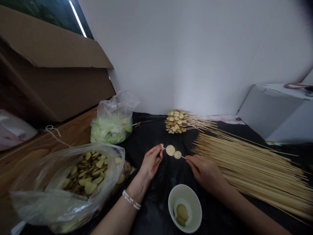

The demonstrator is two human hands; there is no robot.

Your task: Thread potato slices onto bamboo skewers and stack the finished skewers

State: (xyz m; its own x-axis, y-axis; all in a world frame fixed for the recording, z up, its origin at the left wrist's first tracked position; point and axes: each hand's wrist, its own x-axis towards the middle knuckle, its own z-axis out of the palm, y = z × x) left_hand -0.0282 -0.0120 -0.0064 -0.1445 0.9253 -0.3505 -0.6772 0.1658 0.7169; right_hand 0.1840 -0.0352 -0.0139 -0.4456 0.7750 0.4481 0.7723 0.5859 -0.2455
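My right hand point(204, 171) grips a thin bamboo skewer point(183, 157) near one end. Two pale round slices, apparently potato, are threaded on it: a larger slice point(170, 150) and a smaller slice point(177, 154). At the skewer's other tip, my left hand point(152, 160) pinches another slice point(161, 146) between thumb and fingers; only its edge shows. Below the hands stands a white bowl point(197, 204) with a few slices point(182, 213) inside. To the left, an open plastic bag point(57, 169) holds many cut slices point(89, 174).
Bare skewers point(254, 169) lie spread at the right. Behind the hands is a stack of filled skewers point(176, 121). A tied bag of pale green leaves point(111, 129) sits at the back left, near a cardboard box point(73, 88). A white box point(271, 107) stands back right, beside the wall point(183, 58).
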